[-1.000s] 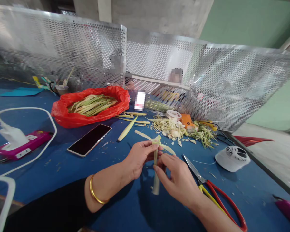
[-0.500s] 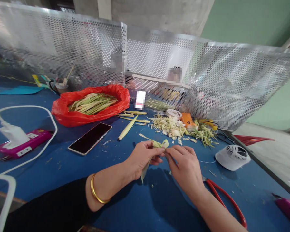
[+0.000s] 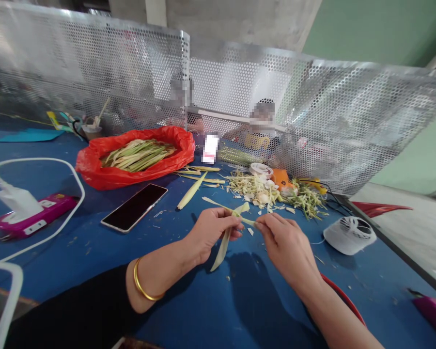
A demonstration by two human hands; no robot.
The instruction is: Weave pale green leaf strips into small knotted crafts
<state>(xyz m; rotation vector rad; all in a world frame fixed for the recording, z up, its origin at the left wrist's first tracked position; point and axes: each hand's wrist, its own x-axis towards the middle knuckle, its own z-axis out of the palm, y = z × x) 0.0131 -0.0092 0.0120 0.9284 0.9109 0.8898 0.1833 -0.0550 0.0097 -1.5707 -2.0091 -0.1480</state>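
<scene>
My left hand [image 3: 216, 232], with a gold bangle at the wrist, pinches pale green leaf strips [image 3: 242, 208]. One folded end stands up above its thumb, a thin end points left, and a broad leaf end [image 3: 221, 253] hangs below the fingers. My right hand [image 3: 288, 245] is closed on the end of a strip [image 3: 248, 222] that stretches straight across the gap between both hands. Beneath my right forearm shows part of a red handle [image 3: 349, 300]; the rest of that tool is hidden. A long pale leaf piece [image 3: 192, 191] lies beyond my left hand.
A red plastic bag [image 3: 131, 182] holds long leaves [image 3: 138, 155]. Nearby lies a phone [image 3: 135, 207], and leaf scraps [image 3: 252, 188] are heaped ahead. A spool of white thread [image 3: 350, 236] stands right, a purple power strip [image 3: 36, 215] left. A perforated metal screen [image 3: 236, 80] runs behind; people sit beyond.
My right hand has moved right, away from my left, and the strip between them is now drawn out. My right forearm now covers more of the red-handled tool.
</scene>
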